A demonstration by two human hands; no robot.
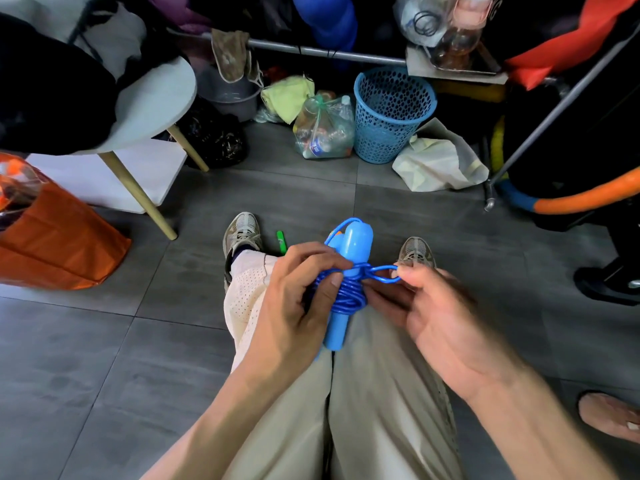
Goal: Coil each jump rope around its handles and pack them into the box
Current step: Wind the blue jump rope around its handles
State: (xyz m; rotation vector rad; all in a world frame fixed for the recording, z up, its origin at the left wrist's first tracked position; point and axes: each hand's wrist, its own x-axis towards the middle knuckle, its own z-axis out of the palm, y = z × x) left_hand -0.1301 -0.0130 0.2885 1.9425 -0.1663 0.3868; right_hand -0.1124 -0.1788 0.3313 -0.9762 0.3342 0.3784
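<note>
Jump rope (pixel 343 289): blue, cord wound in several turns around the two blue handles (pixel 349 258); held above the knees, over the grey tiled floor (pixel 104 341).
Left hand (pixel 294 292): wrapped around the coil, thumb pressing on the wound cord, fingers curled behind the handles.
Right hand (pixel 426 306): pinching a small loop of cord (pixel 382 273) sticking out to the right of the coil, between thumb and forefinger; remaining fingers loosely bent beneath.
Green handle (pixel 281 242): lying on the floor just beside the left shoe (pixel 242 232), partly hidden by the knee.
Blue basket (pixel 393 112): standing on the floor farther off, next to a clear bag of bottles (pixel 325 129).
Orange bag (pixel 55 237): at the left edge of the floor, beside a white table leg (pixel 138 195).
</note>
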